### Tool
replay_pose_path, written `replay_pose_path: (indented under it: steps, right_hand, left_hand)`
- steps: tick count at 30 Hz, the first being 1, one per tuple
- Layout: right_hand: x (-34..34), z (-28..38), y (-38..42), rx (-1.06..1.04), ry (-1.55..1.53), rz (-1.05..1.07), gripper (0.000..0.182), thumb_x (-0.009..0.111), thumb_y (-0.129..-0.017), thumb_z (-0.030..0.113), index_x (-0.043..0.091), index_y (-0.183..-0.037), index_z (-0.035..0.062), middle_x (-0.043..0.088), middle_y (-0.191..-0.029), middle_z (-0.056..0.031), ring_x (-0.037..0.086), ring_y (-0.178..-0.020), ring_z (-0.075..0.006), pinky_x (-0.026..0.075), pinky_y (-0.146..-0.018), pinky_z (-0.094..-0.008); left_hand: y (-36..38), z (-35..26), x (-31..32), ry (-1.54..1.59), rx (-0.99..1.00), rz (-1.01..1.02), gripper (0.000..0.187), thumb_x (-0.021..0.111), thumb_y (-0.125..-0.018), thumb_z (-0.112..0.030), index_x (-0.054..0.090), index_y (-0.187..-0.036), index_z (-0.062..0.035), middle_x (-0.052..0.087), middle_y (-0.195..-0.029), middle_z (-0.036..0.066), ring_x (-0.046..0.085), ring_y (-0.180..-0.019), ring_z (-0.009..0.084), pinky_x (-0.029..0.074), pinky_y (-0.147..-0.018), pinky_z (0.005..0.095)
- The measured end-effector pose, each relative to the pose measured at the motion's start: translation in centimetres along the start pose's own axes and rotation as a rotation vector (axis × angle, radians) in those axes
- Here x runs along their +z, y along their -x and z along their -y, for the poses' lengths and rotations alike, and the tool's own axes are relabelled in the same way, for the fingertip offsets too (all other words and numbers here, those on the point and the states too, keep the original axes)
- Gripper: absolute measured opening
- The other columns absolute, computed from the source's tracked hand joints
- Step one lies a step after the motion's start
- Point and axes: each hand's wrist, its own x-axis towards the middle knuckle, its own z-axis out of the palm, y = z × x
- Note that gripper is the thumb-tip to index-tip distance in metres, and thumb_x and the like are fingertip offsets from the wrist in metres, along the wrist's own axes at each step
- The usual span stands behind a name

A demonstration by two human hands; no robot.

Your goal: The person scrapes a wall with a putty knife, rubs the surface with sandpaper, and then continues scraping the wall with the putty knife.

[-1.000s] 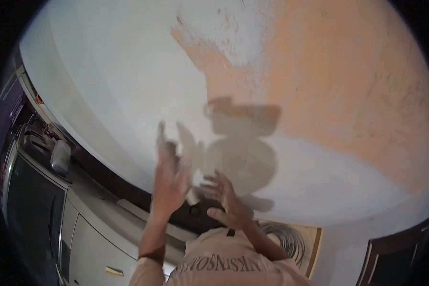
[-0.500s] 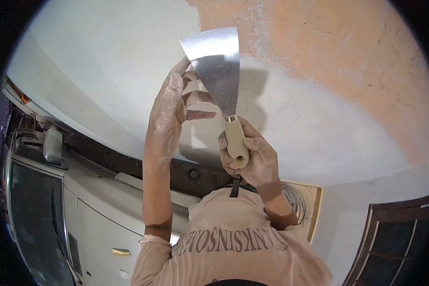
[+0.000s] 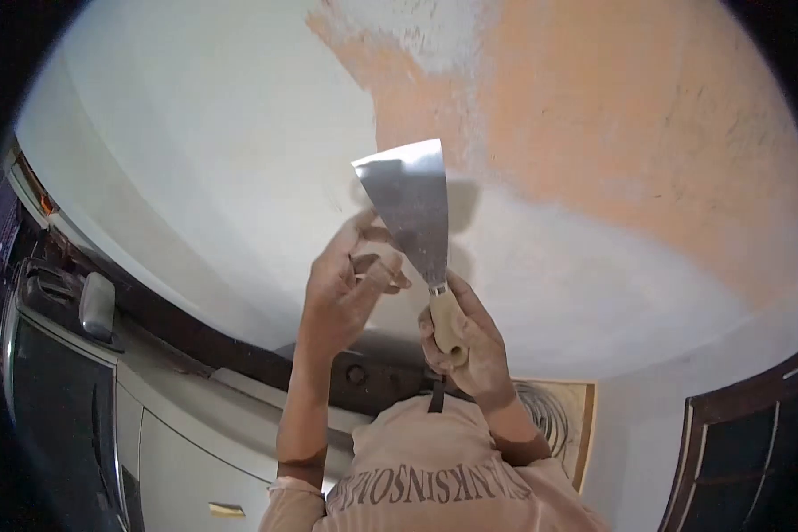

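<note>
My right hand [image 3: 481, 350] is wrapped round the pale handle of a putty knife [image 3: 417, 217], its wide metal blade pointing up in front of the wall. To the left of the blade is my left hand [image 3: 350, 279], dusty, with fingers loosely bent and apart and nothing held in them. Some of its fingertips reach close to the blade's left edge, partly behind it. The wall [image 3: 541, 266] behind has a whitish coated area and a patch of bare orange paint [image 3: 585, 115] with scuffed edges.
A light-coloured vehicle [image 3: 195, 457] with a side mirror [image 3: 97, 306] stands at lower left. Behind my right arm, a coil of cable [image 3: 548, 417] lies by a wood-edged panel [image 3: 587, 426]. A dark framed window or door [image 3: 740, 443] is at lower right.
Both hands and the putty knife are lower in view, showing more orange wall above. My left hand has turned, its fingers now more bent beside the blade.
</note>
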Motion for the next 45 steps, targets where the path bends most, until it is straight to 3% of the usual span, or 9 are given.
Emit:
replay_pose_path:
  steps: [4, 8, 11, 14, 20, 23, 32, 36, 45]
  right_hand:
    - [-0.5, 0.1, 0.0, -0.076, -0.003, -0.013, 0.052, 0.045, -0.088, 0.016, 0.021, -0.134, 0.0062, 0.051, -0.084, -0.0101, 0.043, -0.048, -0.009, 0.035, -0.04, -0.0185]
    - [-1.2, 0.8, 0.3, -0.148, 0.086, -0.049, 0.052, 0.046, -0.087, 0.009, 0.023, -0.134, 0.0082, 0.053, -0.086, -0.0091, 0.046, -0.053, -0.008, 0.036, -0.042, -0.0187]
    - [-1.6, 1.2, 0.3, -0.195, 0.12, -0.077, 0.051, 0.046, -0.087, 0.008, 0.024, -0.133, 0.0079, 0.053, -0.086, -0.01, 0.047, -0.054, -0.0088, 0.036, -0.042, -0.0196]
    - [-1.8, 1.5, 0.2, -0.236, 0.144, -0.167, 0.051, 0.052, -0.084, 0.011, 0.027, -0.128, 0.0049, 0.052, -0.081, -0.0116, 0.046, -0.046, -0.0122, 0.035, -0.038, -0.0205]
    - [-2.3, 1.4, 0.0, -0.29, 0.228, -0.181, 0.051, 0.053, -0.083, 0.012, 0.028, -0.127, 0.0039, 0.052, -0.082, -0.0124, 0.047, -0.046, -0.0141, 0.037, -0.039, -0.0215]
    - [-2.6, 1.1, -0.1, -0.293, 0.264, -0.142, 0.05, 0.052, -0.084, 0.011, 0.029, -0.127, 0.0045, 0.052, -0.083, -0.0124, 0.048, -0.049, -0.0143, 0.038, -0.041, -0.0222]
    - [-2.3, 2.0, 0.1, -0.272, 0.307, -0.153, 0.047, 0.05, -0.085, 0.008, 0.03, -0.127, 0.0055, 0.053, -0.091, -0.0131, 0.051, -0.056, -0.014, 0.042, -0.044, -0.0231]
    - [-1.6, 1.9, -0.1, -0.286, 0.301, -0.158, 0.047, 0.05, -0.085, 0.008, 0.029, -0.127, 0.0051, 0.053, -0.092, -0.0132, 0.052, -0.056, -0.0137, 0.042, -0.043, -0.0226]
    - [-1.0, 1.7, -0.6, -0.315, 0.184, -0.188, 0.048, 0.046, -0.088, 0.017, 0.025, -0.13, 0.0065, 0.053, -0.093, -0.0138, 0.051, -0.057, -0.0143, 0.042, -0.043, -0.0227]
  left_hand:
    - [-0.4, -0.4, 0.2, -0.35, -0.043, 0.037, 0.041, 0.058, -0.078, -0.003, 0.048, -0.118, -0.0007, 0.056, -0.09, 0.009, 0.058, -0.066, 0.0119, 0.047, -0.053, 0.0246]
    - [-1.4, -0.3, -0.6, -0.716, 0.241, -0.03, 0.03, 0.059, -0.079, -0.009, 0.056, -0.109, -0.0029, 0.059, -0.086, 0.009, 0.056, -0.059, 0.0111, 0.046, -0.046, 0.0237]
    - [-2.6, 2.0, -3.0, -0.737, 0.483, -0.032, 0.026, 0.06, -0.077, -0.009, 0.058, -0.102, -0.0043, 0.059, -0.085, 0.009, 0.057, -0.061, 0.0119, 0.047, -0.045, 0.0241]
    - [-3.0, 1.2, -2.1, -0.584, 0.345, -0.171, 0.029, 0.065, -0.074, -0.013, 0.057, -0.101, -0.005, 0.058, -0.091, 0.01, 0.058, -0.067, 0.0129, 0.048, -0.047, 0.0243]
    - [-2.6, 2.4, -2.7, -0.769, 0.549, -0.183, 0.056, 0.071, -0.067, -0.033, 0.051, -0.11, -0.0054, 0.052, -0.113, 0.013, 0.053, -0.098, 0.0262, 0.049, -0.074, 0.0383]
    - [-1.9, 2.7, -3.4, -0.886, 0.546, -0.28, 0.068, 0.068, -0.066, -0.047, 0.049, -0.116, -0.0056, 0.045, -0.123, 0.016, 0.038, -0.117, 0.0329, 0.036, -0.092, 0.0479]
    - [-1.5, 1.9, -3.0, -0.601, 0.741, -0.419, 0.093, 0.07, -0.059, -0.056, 0.035, -0.13, -0.0073, 0.02, -0.135, 0.03, 0.013, -0.128, 0.0447, 0.018, -0.099, 0.0564]
    - [-4.2, 4.0, -2.8, -0.851, 0.902, -0.312, 0.071, 0.068, -0.067, -0.047, 0.044, -0.124, -0.0121, 0.027, -0.133, 0.024, 0.023, -0.125, 0.0414, 0.018, -0.1, 0.0564]
    - [-10.7, 3.8, -1.4, -1.137, 1.346, -0.197, 0.034, 0.063, -0.069, -0.049, 0.057, -0.1, -0.0364, 0.05, -0.111, -0.013, 0.039, -0.115, 0.0097, 0.006, -0.108, 0.0496]
